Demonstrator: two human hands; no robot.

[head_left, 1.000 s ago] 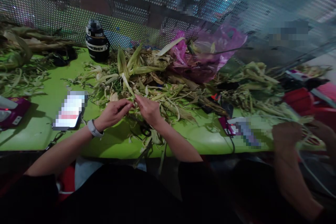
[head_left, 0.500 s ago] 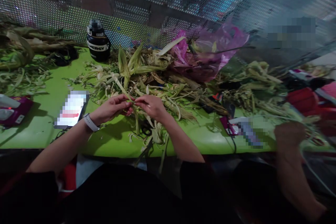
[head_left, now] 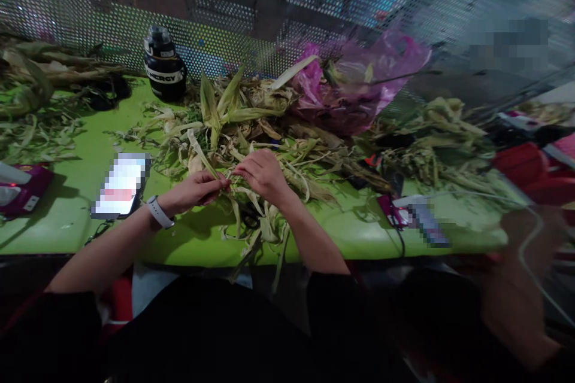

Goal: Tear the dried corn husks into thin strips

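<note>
My left hand (head_left: 196,189), with a white watch on its wrist, pinches a long pale corn husk strip (head_left: 201,154) that slants up to the left. My right hand (head_left: 263,175) meets it fingertip to fingertip, closed on the same husk strip. Both hands hover over the near edge of a pile of corn husks (head_left: 251,125) on the green table (head_left: 76,197). Loose husk pieces (head_left: 263,230) hang below my hands over the table's front edge.
A phone (head_left: 120,185) lies left of my left hand. A black bottle (head_left: 164,70) stands at the back by the perforated screen. A pink plastic bag (head_left: 354,90) sits behind the pile. A co-worker's blurred arm (head_left: 516,287) works at the right.
My hands have drawn together and slightly toward me, the husk strip now standing out up-left from my left fingers. The co-worker's arm at the right has moved and blurred.
</note>
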